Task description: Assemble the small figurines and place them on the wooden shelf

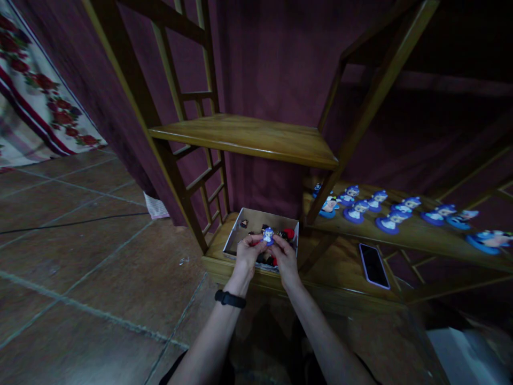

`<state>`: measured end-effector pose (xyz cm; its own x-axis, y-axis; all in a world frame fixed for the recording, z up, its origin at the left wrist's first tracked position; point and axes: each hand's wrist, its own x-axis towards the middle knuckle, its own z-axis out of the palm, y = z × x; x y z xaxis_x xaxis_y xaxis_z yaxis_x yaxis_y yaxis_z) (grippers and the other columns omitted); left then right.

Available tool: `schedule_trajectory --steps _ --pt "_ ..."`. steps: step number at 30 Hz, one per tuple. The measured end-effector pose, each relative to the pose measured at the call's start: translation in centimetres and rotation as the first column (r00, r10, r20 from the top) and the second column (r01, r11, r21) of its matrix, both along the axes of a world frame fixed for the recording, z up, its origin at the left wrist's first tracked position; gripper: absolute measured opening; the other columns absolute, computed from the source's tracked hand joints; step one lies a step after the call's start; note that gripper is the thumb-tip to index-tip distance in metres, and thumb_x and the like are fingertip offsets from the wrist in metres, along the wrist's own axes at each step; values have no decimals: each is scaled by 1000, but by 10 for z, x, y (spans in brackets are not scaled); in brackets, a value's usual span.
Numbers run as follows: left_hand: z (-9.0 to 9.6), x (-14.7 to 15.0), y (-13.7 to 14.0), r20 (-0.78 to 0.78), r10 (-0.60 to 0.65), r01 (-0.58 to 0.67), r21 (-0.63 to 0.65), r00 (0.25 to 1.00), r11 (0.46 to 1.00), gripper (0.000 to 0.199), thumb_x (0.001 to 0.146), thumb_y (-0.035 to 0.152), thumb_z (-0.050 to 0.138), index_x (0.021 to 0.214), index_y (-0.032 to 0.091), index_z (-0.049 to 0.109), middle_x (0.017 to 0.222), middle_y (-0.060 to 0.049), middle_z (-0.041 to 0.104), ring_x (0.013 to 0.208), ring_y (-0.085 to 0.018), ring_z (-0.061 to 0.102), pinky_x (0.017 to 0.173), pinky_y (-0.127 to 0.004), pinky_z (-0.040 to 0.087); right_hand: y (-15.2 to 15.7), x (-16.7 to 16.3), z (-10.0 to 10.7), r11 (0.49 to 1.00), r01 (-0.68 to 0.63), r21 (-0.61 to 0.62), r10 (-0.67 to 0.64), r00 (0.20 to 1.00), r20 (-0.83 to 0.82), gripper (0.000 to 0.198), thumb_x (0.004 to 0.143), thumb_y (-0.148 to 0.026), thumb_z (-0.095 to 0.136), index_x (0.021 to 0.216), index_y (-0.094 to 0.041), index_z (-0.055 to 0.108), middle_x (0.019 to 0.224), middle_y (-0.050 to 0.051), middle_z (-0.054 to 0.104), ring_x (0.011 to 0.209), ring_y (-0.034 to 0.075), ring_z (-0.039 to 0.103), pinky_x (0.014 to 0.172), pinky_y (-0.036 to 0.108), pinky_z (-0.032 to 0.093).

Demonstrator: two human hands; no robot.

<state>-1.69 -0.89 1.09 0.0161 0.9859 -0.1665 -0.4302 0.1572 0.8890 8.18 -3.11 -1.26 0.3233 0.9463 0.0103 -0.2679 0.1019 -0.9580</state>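
A small purple and white figurine [268,236] is held upright between the fingertips of my left hand [247,253] and my right hand [284,253]. Both hands are closed on it, one from each side. Right beneath them, an open shallow box [236,231] sits on the low shelf, with several red, black and brown figurines [288,233] inside. My hands and wrists cover part of the box's near side. A black band [230,299] is around my left wrist.
On the shelf to the right stand several purple and blue figurines [356,212] on round bases. A phone [374,266] lies on the lower board. Above the box juts a wooden shelf [248,136]. A cable [80,222] crosses the tiled floor at left.
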Motion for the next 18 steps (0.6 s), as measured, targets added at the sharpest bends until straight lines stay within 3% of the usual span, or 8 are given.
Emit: schedule_trajectory --steps 5,10,18 --pt "-2 5 2 -132 116 -105 88 985 991 37 51 15 75 86 13 63 75 -3 65 60 -10 58 60 -24 48 1 1 1 998 47 -36 -46 999 19 34 67 -28 61 99 -19 65 104 5 66 88 20 62 80 35 51" --pt "-6 6 4 -310 168 -99 228 936 969 38 54 13 73 91 15 65 84 -5 62 71 -13 58 68 -28 49 0 -1 9 999 4 -33 -6 998 -69 33 65 -28 62 96 -19 65 106 5 64 93 21 60 82 36 49" --pt "8 4 -6 -636 286 52 458 716 888 37 63 9 64 98 19 65 94 -5 53 89 -17 55 82 -32 44 -3 0 14 997 -58 -43 50 985 -168 25 63 -26 61 87 -19 66 95 2 67 87 19 60 78 32 49"
